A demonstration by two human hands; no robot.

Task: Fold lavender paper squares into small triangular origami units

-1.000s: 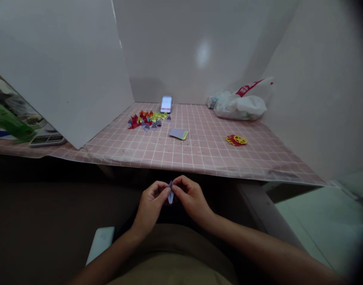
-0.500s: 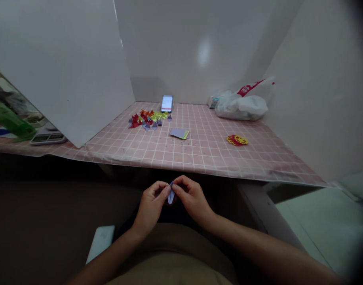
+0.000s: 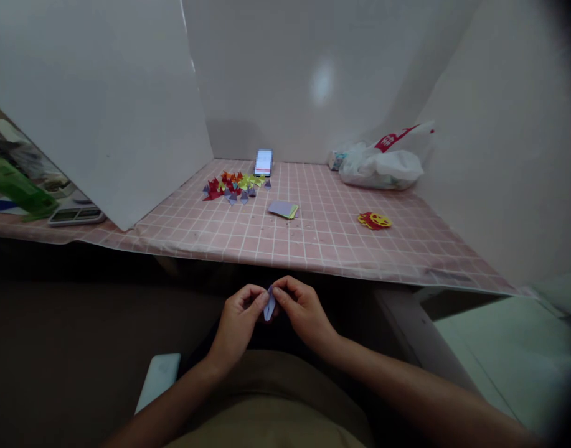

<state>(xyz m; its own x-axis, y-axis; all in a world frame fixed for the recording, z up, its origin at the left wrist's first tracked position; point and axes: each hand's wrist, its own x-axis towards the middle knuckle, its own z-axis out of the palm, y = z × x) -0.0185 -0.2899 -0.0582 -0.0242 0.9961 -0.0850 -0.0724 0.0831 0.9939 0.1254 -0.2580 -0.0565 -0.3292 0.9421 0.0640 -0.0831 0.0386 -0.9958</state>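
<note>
A small folded piece of purple origami paper [image 3: 269, 306] is held between both hands, in front of the table edge and above my lap. My left hand [image 3: 238, 320] pinches its left side between thumb and fingers. On the other side, my right hand [image 3: 306, 311] grips its upper right edge the same way. The paper is narrow and pointed at the top, with a crease down its middle. On the table beyond lie a stack of square paper sheets [image 3: 282, 209], purple on top, and a cluster of small folded paper figures [image 3: 229, 188] in red, orange, yellow and purple.
A lit phone [image 3: 263, 162] leans near the back wall. To the right are yellow and red cut-out shapes [image 3: 375, 220] and a white plastic bag [image 3: 382, 167]. A kitchen scale [image 3: 76, 215] stands behind the left panel [image 3: 126, 124]. A pale flat device [image 3: 158, 378] lies beside my left forearm.
My right thumb and fingers have shifted very slightly on the folded paper. Both hands otherwise keep their hold, and the table things stay where they were.
</note>
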